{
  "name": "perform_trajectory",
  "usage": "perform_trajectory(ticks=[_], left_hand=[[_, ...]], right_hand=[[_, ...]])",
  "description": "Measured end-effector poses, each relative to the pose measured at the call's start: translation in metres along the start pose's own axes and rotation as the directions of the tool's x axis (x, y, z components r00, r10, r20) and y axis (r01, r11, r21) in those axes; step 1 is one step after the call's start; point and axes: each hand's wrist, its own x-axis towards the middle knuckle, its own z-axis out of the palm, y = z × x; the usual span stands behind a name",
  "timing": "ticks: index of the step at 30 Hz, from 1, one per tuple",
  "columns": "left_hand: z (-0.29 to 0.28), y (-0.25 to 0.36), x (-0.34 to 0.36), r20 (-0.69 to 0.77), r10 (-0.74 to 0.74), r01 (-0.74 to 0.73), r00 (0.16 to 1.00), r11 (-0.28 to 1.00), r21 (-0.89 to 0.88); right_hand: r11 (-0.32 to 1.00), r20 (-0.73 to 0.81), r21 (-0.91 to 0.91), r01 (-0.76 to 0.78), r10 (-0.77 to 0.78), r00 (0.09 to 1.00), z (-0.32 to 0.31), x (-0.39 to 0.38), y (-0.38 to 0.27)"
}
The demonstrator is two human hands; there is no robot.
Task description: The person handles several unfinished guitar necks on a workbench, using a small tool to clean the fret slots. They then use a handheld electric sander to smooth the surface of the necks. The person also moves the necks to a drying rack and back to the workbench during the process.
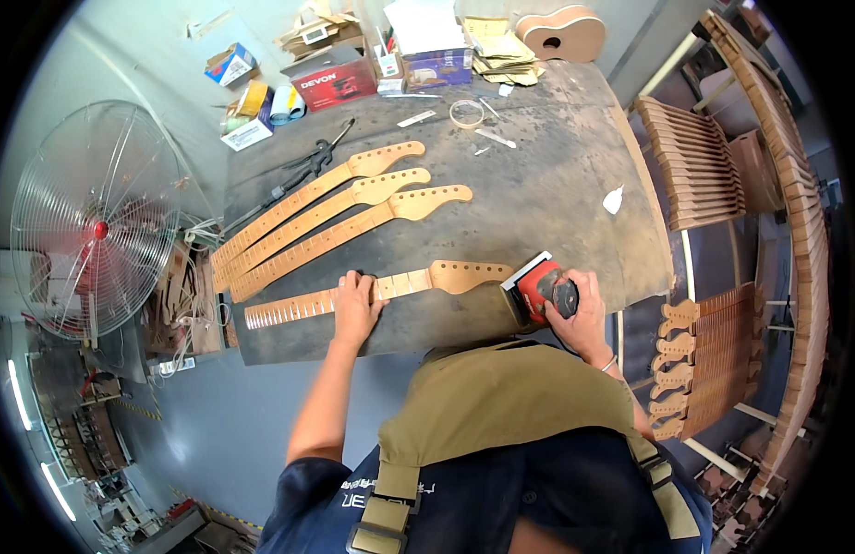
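A wooden guitar neck [404,284] lies along the near part of the workbench, its headstock to the right. My left hand [355,303] is closed over the fretboard near the middle, fingers bent across it. At the headstock's right end, my right hand [580,312] grips a red and black electric sander [541,288]. The sander is tilted, its flat pad turned up toward the headstock tip; whether they touch I cannot tell. Beyond, three more guitar necks [353,189] lie side by side at a slant, headstocks to the right.
A dark workbench [557,175] carries an air blow gun [318,159], a tape roll [466,114], and boxes [335,85] along the back. A wire-caged fan [99,222] stands left. Racks of necks [723,360] stand right, beside the bench edge. A small guitar body [561,35] rests at the back.
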Motion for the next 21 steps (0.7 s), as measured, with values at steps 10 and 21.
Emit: perform_trajectory(ticks=[10,21], left_hand=[[0.046,0.114,0.029,0.159,0.372,-0.376,0.914,0.926,-0.006],[0.070,0.141,0.031,0.243,0.364,-0.411,0.899,0.893,0.184]], right_hand=[[0.999,0.083,-0.024,-0.047,0.049,0.995,-0.031,-0.014,0.039],[1.000,0.119,-0.024,-0.008,0.011,0.993,-0.041,-0.023,0.043]])
